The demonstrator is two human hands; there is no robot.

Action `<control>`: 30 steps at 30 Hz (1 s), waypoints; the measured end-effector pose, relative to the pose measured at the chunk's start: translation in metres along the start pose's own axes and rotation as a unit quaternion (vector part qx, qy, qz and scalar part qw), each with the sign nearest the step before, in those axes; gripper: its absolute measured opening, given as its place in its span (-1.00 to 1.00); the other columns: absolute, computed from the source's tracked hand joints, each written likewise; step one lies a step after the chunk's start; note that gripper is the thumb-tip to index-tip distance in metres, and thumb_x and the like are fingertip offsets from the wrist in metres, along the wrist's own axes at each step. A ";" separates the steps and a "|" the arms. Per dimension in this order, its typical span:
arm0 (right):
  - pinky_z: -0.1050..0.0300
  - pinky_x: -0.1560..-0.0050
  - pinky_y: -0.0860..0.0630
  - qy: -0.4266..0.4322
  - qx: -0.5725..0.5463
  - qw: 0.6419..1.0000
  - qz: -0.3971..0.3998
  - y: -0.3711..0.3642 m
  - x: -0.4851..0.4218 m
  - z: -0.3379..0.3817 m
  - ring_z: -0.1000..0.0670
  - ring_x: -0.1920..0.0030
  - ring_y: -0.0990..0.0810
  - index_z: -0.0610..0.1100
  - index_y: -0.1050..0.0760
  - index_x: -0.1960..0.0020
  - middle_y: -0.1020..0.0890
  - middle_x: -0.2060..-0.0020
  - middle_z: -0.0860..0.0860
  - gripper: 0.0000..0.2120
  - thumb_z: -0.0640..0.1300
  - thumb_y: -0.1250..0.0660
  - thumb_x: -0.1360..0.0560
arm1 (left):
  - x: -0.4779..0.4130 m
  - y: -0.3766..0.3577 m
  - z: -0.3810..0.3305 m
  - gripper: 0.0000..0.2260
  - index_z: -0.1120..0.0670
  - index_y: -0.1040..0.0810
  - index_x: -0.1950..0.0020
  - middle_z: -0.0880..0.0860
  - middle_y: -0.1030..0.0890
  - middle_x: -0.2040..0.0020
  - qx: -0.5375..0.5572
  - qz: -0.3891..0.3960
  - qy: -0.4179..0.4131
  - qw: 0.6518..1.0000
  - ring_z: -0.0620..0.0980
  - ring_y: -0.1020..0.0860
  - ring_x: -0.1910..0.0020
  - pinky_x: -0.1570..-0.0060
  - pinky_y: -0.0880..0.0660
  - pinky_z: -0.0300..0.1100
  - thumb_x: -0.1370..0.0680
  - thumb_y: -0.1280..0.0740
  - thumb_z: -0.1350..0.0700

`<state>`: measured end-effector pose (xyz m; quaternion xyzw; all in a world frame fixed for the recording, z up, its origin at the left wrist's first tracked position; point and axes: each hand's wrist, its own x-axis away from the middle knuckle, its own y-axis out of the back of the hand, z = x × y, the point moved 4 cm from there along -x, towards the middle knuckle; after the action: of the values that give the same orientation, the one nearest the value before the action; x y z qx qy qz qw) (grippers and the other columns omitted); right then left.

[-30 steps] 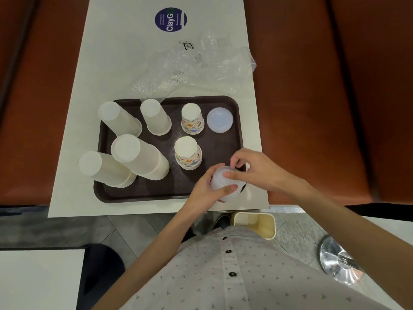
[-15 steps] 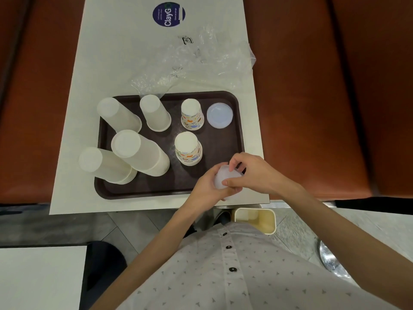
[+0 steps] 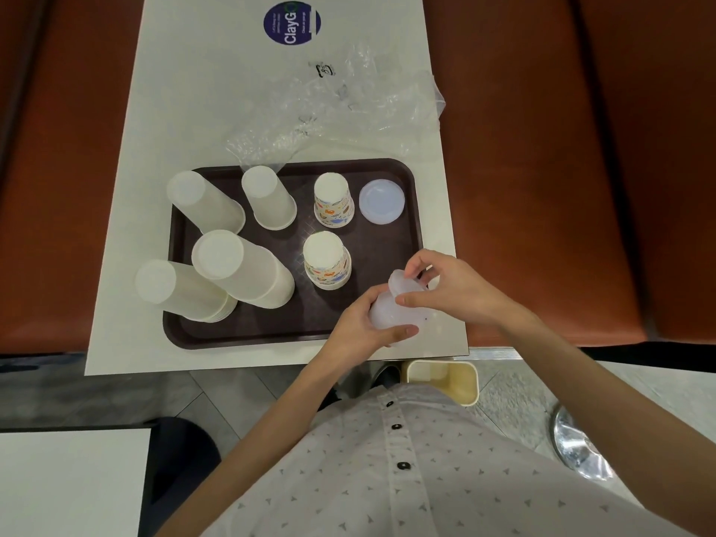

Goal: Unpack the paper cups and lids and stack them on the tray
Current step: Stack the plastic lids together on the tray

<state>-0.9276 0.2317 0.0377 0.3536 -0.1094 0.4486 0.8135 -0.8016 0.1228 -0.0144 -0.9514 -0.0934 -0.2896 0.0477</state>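
A dark brown tray [image 3: 240, 331] lies on the white table. On it stand several upside-down stacks of plain white cups [image 3: 242, 269] and two stacks of printed cups [image 3: 327, 261]. One translucent lid [image 3: 381, 202] lies flat at the tray's far right corner. Over the tray's near right corner my left hand [image 3: 360, 327] grips a stack of translucent lids [image 3: 387, 310] from below. My right hand [image 3: 453, 286] pinches the top lid [image 3: 405, 282] of that stack, which is tilted up from the rest.
Crumpled clear plastic wrapping [image 3: 348, 110] lies on the table [image 3: 201, 91] behind the tray. A round blue sticker [image 3: 291, 23] is at the far end. Orange seats [image 3: 561, 168] flank the table. A cream bin [image 3: 441, 381] stands on the floor beneath the near edge.
My right hand has lifted the top lid a little off the stack and tilted it. The left hand has shifted its grip slightly lower on the stack. The tray's contents are unchanged.
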 end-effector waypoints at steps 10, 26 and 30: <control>0.28 0.07 -0.39 0.056 0.064 0.994 -0.072 0.027 -0.043 0.015 0.04 -0.08 -0.49 -0.04 -0.47 -0.07 -0.50 -0.10 0.03 -0.62 0.01 -0.54 -0.37 | -0.009 0.003 -0.002 -0.41 -0.11 -0.41 -0.36 -0.09 -0.49 -0.22 -0.014 -0.022 -0.019 0.999 -0.12 -0.51 -0.14 0.15 -0.58 -0.30 -0.39 -0.57 0.04; 0.07 -0.10 -0.47 0.156 0.255 0.948 -0.112 0.029 -0.135 0.032 -0.09 -0.24 -0.37 -0.11 -0.44 -0.16 -0.41 -0.24 -0.08 -0.54 0.01 -0.51 -0.36 | -0.018 0.000 -0.006 -0.28 -0.15 -0.43 -0.35 -0.13 -0.50 -0.23 -0.026 -0.034 -0.030 0.999 -0.08 -0.49 -0.23 -0.20 -0.52 -0.15 -0.22 -0.53 -0.21; 0.03 -0.16 -0.49 0.159 0.283 0.939 -0.115 0.024 -0.144 0.033 -0.11 -0.26 -0.38 -0.12 -0.44 -0.18 -0.42 -0.26 -0.09 -0.53 0.01 -0.50 -0.36 | -0.017 0.004 -0.004 -0.38 -0.12 -0.41 -0.38 -0.14 -0.48 -0.22 -0.026 -0.036 -0.021 0.999 -0.11 -0.47 -0.21 -0.05 -0.51 -0.32 -0.38 -0.57 -0.03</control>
<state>-1.0254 0.1244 0.0017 0.5037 0.1946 0.4145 0.7326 -0.8169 0.1162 -0.0210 -0.9541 -0.1212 -0.2735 0.0101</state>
